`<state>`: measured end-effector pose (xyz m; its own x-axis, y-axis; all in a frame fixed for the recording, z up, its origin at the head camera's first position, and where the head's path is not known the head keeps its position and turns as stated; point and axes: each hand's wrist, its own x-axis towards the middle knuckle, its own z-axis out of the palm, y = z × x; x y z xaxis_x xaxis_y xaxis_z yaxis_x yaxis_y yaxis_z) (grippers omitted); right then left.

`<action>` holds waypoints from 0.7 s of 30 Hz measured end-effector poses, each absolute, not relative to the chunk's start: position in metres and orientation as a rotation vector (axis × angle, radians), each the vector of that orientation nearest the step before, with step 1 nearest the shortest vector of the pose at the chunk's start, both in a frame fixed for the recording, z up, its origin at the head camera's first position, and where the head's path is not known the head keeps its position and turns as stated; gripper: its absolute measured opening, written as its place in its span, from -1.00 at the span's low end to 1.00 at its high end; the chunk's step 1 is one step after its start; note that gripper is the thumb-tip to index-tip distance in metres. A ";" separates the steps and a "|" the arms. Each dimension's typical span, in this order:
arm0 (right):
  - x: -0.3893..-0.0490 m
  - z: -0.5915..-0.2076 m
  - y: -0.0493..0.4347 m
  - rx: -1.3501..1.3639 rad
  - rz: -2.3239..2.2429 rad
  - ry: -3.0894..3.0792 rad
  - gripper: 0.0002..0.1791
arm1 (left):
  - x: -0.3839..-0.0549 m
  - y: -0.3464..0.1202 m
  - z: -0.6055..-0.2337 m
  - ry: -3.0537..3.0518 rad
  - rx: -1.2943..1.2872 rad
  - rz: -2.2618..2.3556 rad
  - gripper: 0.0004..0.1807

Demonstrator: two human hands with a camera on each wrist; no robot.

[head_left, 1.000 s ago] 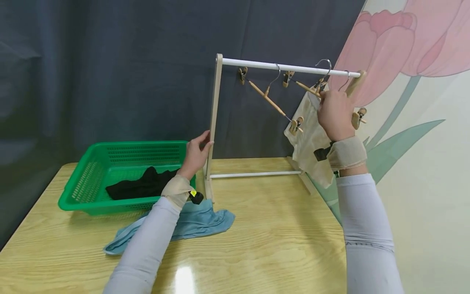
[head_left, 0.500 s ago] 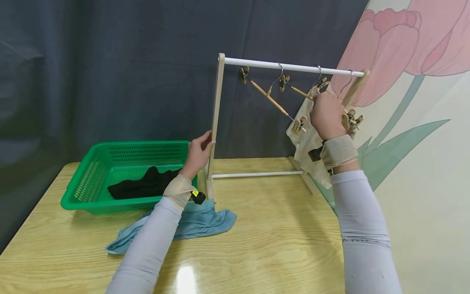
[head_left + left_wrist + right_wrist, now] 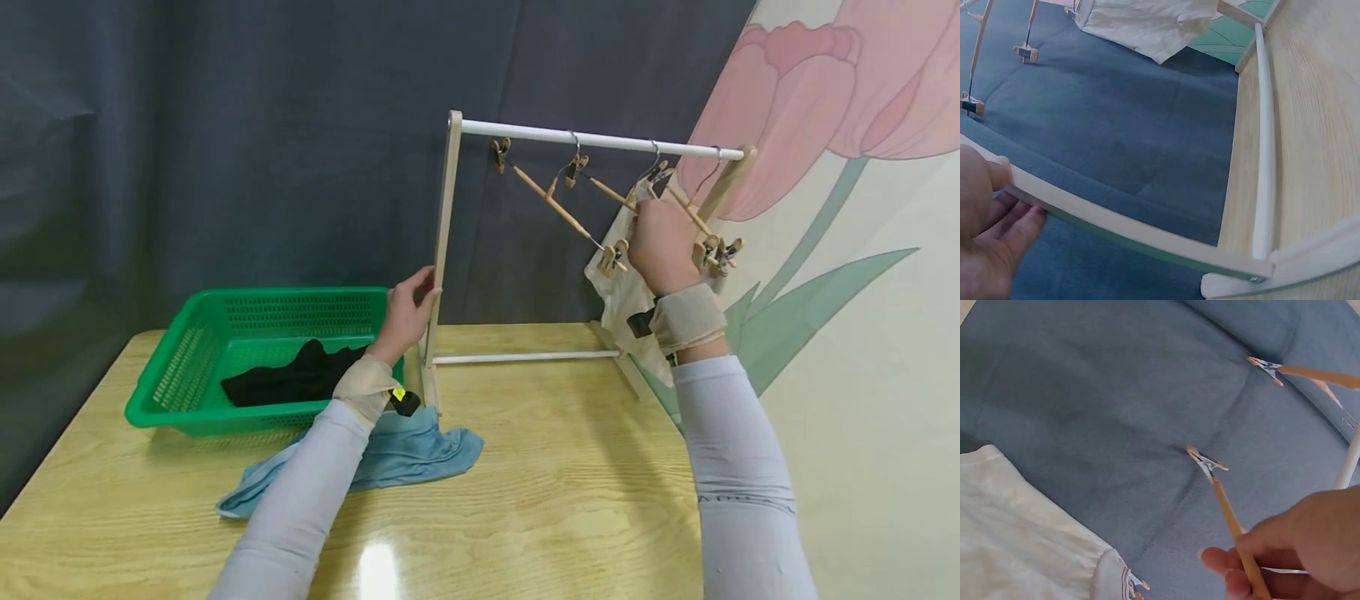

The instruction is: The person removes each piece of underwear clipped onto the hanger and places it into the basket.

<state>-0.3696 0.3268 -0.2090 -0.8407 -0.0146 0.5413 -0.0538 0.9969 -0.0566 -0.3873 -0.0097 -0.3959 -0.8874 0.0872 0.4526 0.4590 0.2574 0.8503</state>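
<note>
My left hand pinches the left wooden upright of a small clothes rack, thumb on one face and fingers on the other in the left wrist view. My right hand grips the wooden bar of the middle clip hanger, whose hook sits on the white top rail. Its far clip has nothing in it. Behind my right hand a cream garment hangs near the rack's right end. Another clip hanger, with bare clips, hangs to the left on the rail.
A green plastic basket stands at the left of the table with a black garment inside. Light blue cloth lies in front of it, partly under my left forearm. A painted wall borders the table on the right.
The middle hanger's hook has come down from above the rail onto it. My right hand has shifted left and slightly down with the bar. My left hand has stayed on the upright.
</note>
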 end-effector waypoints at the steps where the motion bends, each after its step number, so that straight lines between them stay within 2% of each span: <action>1: -0.369 -0.211 0.327 0.068 0.092 -2.561 -0.80 | -0.387 -0.011 -0.395 -2.246 -0.503 -1.660 -0.49; 6: -0.368 -0.219 0.325 0.171 0.005 -2.563 -0.80 | -0.384 -0.017 -0.386 -2.429 -0.524 -1.586 -0.45; 8: -0.366 -0.222 0.324 0.214 -0.118 -2.567 -0.61 | -0.383 -0.020 -0.383 -2.503 -0.530 -1.543 -0.42; 10: -0.361 -0.227 0.324 0.247 -0.218 -2.568 -0.32 | -0.381 -0.023 -0.381 -2.566 -0.540 -1.499 -0.39; 12: -0.355 -0.237 0.324 0.286 -0.256 -2.521 -0.18 | -0.378 -0.027 -0.379 -2.620 -0.563 -1.458 -0.37; 14: -0.348 -0.252 0.323 0.331 -0.256 -2.475 -0.22 | -0.373 -0.034 -0.378 -2.671 -0.595 -1.397 -0.37; 17: -0.336 -0.282 0.319 0.353 -0.218 -2.464 -0.51 | -0.361 -0.049 -0.378 -2.734 -0.660 -1.284 -0.40; 21: -0.312 -0.326 0.308 0.359 -0.127 -2.594 -0.59 | -0.339 -0.082 -0.386 -2.767 -0.719 -1.151 -0.44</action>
<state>-0.3123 0.3084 -0.3264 -0.8329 -0.2772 0.4791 -0.2292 0.9606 0.1573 -0.3391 -0.0817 -0.3865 -0.8895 0.3959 0.2280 0.4408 0.6127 0.6559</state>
